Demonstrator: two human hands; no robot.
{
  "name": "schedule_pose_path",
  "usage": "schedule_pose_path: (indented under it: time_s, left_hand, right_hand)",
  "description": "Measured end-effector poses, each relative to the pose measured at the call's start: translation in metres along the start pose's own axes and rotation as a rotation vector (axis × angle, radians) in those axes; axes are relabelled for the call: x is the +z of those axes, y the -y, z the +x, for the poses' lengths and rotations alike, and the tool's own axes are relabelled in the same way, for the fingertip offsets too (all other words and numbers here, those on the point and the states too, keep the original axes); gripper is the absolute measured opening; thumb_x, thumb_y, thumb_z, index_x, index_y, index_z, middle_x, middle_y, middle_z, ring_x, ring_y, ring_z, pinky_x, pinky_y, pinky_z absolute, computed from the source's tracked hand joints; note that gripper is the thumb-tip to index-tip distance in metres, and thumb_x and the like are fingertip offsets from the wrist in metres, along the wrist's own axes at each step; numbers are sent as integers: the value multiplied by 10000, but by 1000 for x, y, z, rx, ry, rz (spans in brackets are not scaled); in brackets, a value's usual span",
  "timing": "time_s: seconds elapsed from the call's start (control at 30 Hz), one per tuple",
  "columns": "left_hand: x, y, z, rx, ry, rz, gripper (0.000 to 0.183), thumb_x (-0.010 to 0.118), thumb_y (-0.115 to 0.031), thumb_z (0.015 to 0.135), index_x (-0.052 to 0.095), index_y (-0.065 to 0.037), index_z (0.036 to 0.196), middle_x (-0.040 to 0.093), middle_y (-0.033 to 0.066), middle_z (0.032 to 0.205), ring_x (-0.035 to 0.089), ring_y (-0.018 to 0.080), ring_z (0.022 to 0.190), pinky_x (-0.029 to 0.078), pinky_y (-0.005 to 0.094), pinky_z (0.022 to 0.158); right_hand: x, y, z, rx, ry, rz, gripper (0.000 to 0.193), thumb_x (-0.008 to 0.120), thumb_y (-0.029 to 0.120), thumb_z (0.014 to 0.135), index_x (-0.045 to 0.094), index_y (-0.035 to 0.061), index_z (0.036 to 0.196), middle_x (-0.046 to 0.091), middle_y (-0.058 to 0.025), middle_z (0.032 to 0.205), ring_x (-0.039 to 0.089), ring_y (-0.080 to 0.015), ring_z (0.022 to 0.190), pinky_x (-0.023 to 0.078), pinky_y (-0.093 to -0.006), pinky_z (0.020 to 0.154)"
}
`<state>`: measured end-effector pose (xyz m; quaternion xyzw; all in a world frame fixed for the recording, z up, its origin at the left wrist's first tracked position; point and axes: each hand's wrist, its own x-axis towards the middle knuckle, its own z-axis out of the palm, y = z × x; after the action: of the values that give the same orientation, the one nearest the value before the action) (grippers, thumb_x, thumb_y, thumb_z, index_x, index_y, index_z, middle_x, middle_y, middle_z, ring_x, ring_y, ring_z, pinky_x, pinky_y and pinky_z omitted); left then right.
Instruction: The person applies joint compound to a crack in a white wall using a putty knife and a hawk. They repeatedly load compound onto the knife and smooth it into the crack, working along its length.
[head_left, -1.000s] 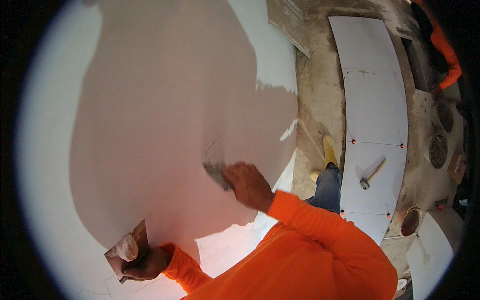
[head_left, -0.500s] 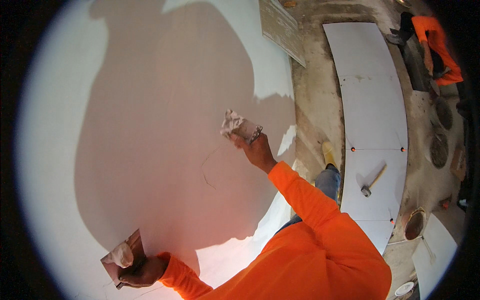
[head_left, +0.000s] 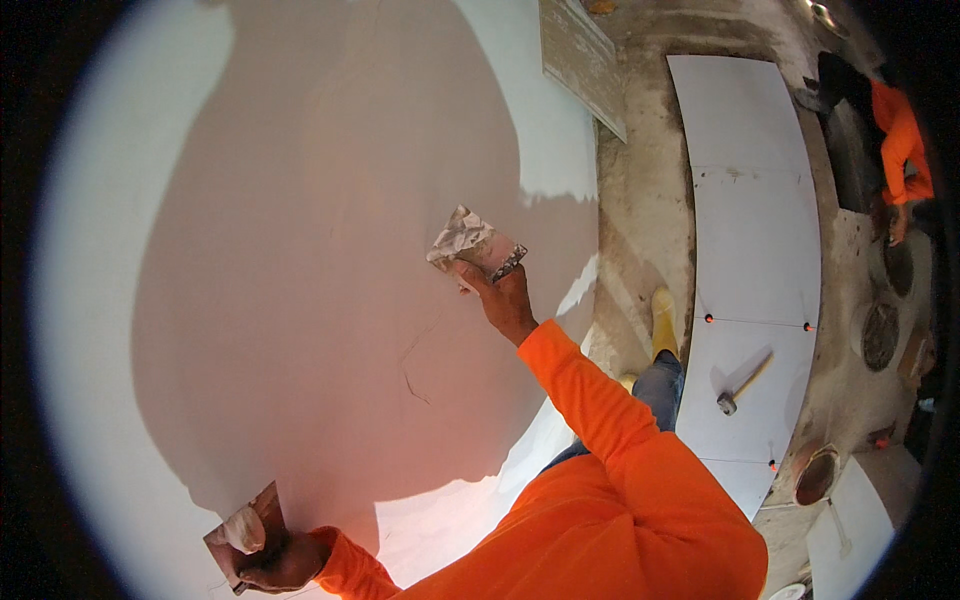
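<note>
My right hand is closed round a broad flat putty scraper, held over the middle of a pale, smooth wall. Whitish putty is smeared across its blade, and speckled residue lines the edge near my fingers. Whether the blade touches the wall I cannot tell. At the lower left, my left hand grips a second flat scraper with a lump of pale putty on it. My shadow covers much of the wall, where a thin dark crack-like line shows below my right hand.
A row of large white panels lies on the floor to the right, bearing a mallet and small orange-and-black clips. Beyond are several round buckets and another person in orange. A stained board leans at the top.
My right hand and its scraper have shifted slightly left. The other person's arm now reaches lower, toward the buckets. The whole view has tilted a little; both scrapers stay in hand.
</note>
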<state>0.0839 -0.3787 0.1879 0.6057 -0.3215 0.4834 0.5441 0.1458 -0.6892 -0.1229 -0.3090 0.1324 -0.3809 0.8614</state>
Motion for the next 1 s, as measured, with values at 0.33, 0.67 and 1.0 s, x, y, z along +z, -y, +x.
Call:
schedule_pose_path:
  time_s: [0.33, 0.67, 1.0]
  left_hand:
    - [-5, 5, 7, -12, -92, 141, 557, 579, -429, 972, 583, 56, 1244, 642, 214, 1055, 651, 301, 911, 543, 509, 901]
    - [94, -36, 1, -179, 432, -260, 254, 592, -266, 886, 539, -24, 939, 610, 160, 905, 634, 259, 790, 564, 494, 781]
    - [143, -66, -29, -143, 281, -49, 193, 496, -212, 923, 532, -22, 924, 601, 183, 841, 631, 261, 718, 577, 472, 713]
  right_hand:
    - [-2, 0, 0, -105, -7, -190, 232, 685, 226, 977, 708, 11, 1060, 736, -55, 858, 662, -125, 683, 550, -303, 614]
    - [-6, 3, 2, -117, -2, -302, 224, 684, 220, 978, 731, 24, 1075, 747, -66, 825, 682, -152, 656, 550, -320, 613]
    - [-19, 17, 9, -214, 121, -487, 269, 698, 268, 967, 756, 43, 1103, 779, -121, 1038, 756, -199, 838, 579, -329, 743]
